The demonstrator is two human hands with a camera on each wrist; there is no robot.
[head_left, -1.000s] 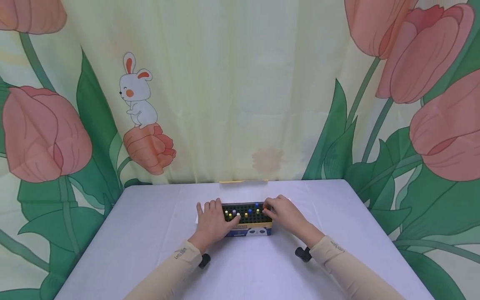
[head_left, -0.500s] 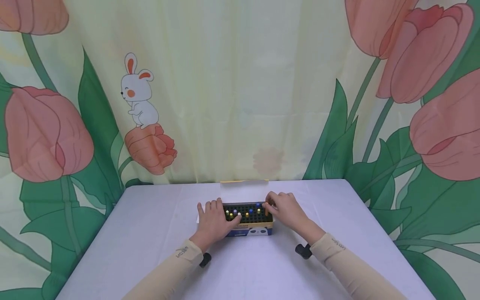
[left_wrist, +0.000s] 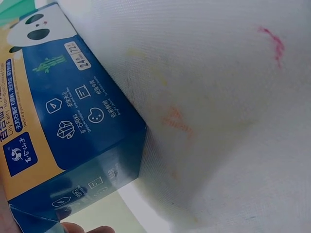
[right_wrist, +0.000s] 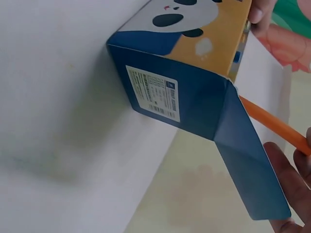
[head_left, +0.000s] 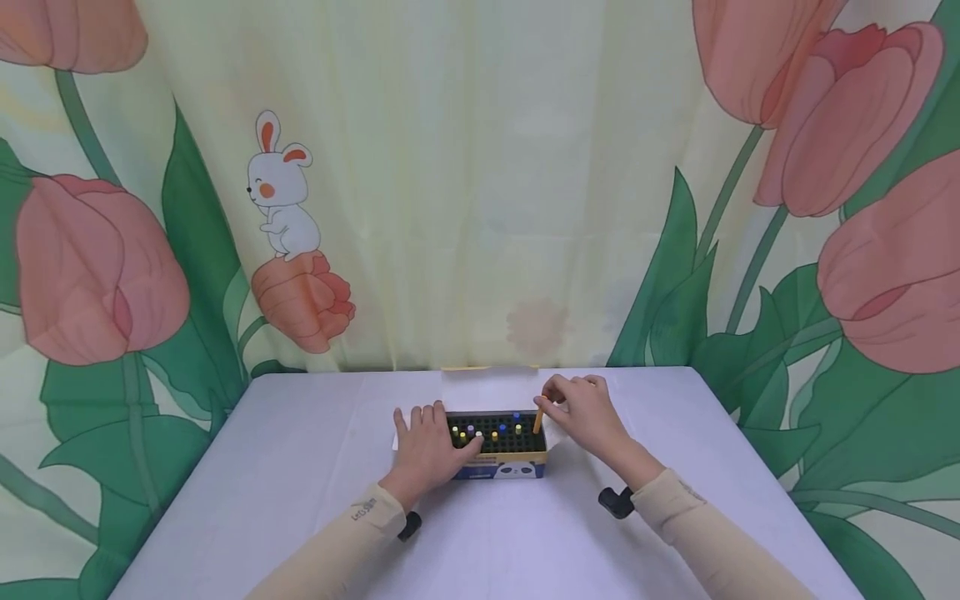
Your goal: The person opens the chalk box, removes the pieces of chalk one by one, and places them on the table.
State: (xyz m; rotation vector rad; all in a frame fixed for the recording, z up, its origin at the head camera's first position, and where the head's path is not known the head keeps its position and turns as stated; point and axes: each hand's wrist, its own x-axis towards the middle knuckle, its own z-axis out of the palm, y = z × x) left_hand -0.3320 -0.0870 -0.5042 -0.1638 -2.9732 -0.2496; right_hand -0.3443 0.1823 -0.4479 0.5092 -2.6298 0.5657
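Observation:
A blue and yellow chalk box [head_left: 498, 471] with a panda print stands on the table, its top open. Inside is a dark grid of holes [head_left: 491, 417], with several coloured chalk ends showing. My right hand [head_left: 588, 417] pinches the upper end of an orange chalk stick [head_left: 537, 423] over the box's right end. The stick is nearly upright, and in the right wrist view the orange chalk [right_wrist: 274, 125] shows behind a raised side flap. My left hand [head_left: 427, 450] rests over the box's left end, fingers straight and spread, thumb along the front edge.
The box's white lid [head_left: 490, 387] lies folded back toward the curtain [head_left: 480, 208]. At the right end a blue side flap [right_wrist: 252, 170] sticks out near my fingers. A white cloth [head_left: 510, 550] covers the table and bears faint coloured marks in the left wrist view.
My right hand has risen and shifted slightly right, drawing the orange chalk stick up so that much more of it shows. The left hand stays on the box.

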